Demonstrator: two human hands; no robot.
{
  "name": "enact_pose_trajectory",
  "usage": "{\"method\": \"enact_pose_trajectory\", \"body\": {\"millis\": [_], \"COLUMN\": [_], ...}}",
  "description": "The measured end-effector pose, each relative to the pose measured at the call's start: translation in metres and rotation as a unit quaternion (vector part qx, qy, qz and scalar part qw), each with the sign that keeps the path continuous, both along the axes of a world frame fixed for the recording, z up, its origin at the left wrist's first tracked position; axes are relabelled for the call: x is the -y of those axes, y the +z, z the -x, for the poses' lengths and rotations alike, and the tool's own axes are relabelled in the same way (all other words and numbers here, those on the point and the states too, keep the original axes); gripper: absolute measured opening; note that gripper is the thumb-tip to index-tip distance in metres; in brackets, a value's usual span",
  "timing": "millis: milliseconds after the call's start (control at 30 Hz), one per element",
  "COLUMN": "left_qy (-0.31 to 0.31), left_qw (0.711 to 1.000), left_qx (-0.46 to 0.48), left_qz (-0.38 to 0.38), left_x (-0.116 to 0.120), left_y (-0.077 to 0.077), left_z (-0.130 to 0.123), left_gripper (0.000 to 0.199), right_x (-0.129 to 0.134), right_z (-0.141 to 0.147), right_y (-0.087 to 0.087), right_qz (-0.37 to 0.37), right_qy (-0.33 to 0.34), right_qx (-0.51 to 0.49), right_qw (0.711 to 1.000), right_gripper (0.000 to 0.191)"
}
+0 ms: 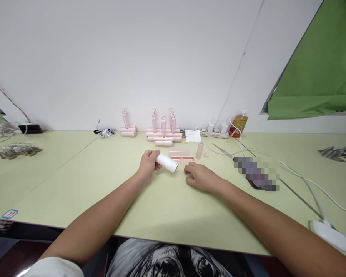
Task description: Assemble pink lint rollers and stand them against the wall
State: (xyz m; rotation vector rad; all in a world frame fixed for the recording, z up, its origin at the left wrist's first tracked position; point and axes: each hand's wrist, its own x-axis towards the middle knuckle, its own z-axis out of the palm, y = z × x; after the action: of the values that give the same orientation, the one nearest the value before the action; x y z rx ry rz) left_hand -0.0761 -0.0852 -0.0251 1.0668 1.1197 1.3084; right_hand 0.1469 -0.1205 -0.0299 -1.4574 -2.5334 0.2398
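— Printed shirt (pixel 167 261) lies nearest the camera, at the table's (pixel 83 181) near edge. Head view: state the position of each hand.

— Hands are apart. Left hand (pixel 150 163): gripping the white roll (pixel 167 162) at one end; the other end points toward the right hand (pixel 202 177). Right hand: fingers curled, no item visible in them. It sits just in front of the tray (pixel 175 158); contact between the two cannot be confirmed.

— Where is the roll relative to the tray?

— Outside it, on the near left side, held in the left hand. The tray is open, with a clear pink panel (pixel 178 151) behind it.

— Which items appear finished?

— By judgement, the rear group: closed pink cases (pixel 163 142), with capped bottles (pixel 163 129) upright on or against them. Each of those bottles carries a loop at its top.

— Which appear unfinished?

— The front set. Tray and panel are separate, and the roll is out. The loose bottle (pixel 200 151) stands beside the tray without a loop; a small pink cap (pixel 206 154) lies to its right. Judged by the rear group, closing and capping remain undone here.
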Motion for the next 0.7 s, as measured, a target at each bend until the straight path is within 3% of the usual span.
{"method": "enact_pose_trajectory", "body": {"millis": [200, 333, 433, 700], "left_qy": [0.004, 0.002, 0.000, -0.005], "left_qw": [1.000, 1.000, 1.000, 1.000], "left_qx": [0.016, 0.017, 0.021, 0.022], "left_qz": [0.009, 0.004, 0.009, 0.020], "left_x": [-0.001, -0.003, -0.003, -0.002], "left_y": [0.000, -0.002, -0.003, -0.002], "left_z": [0.001, 0.000, 0.000, 0.000], "left_gripper": [0.027, 0.026, 0.026, 0.023], "right_x": [0.008, 0.019, 0.024, 0.022], "right_z": [-0.015, -0.031, -0.034, -0.021], "right_y": [0.017, 0.031, 0.033, 0.028], "right_qz": [0.039, 0.142, 0.186, 0.174], "right_qy": [0.008, 0.005, 0.009, -0.009], "right_qx": [-0.012, 0.001, 0.029, -0.006], "right_qw": [0.999, 0.990, 0.982, 0.985], "right_gripper": [0.035, 0.040, 0.031, 0.008]}}
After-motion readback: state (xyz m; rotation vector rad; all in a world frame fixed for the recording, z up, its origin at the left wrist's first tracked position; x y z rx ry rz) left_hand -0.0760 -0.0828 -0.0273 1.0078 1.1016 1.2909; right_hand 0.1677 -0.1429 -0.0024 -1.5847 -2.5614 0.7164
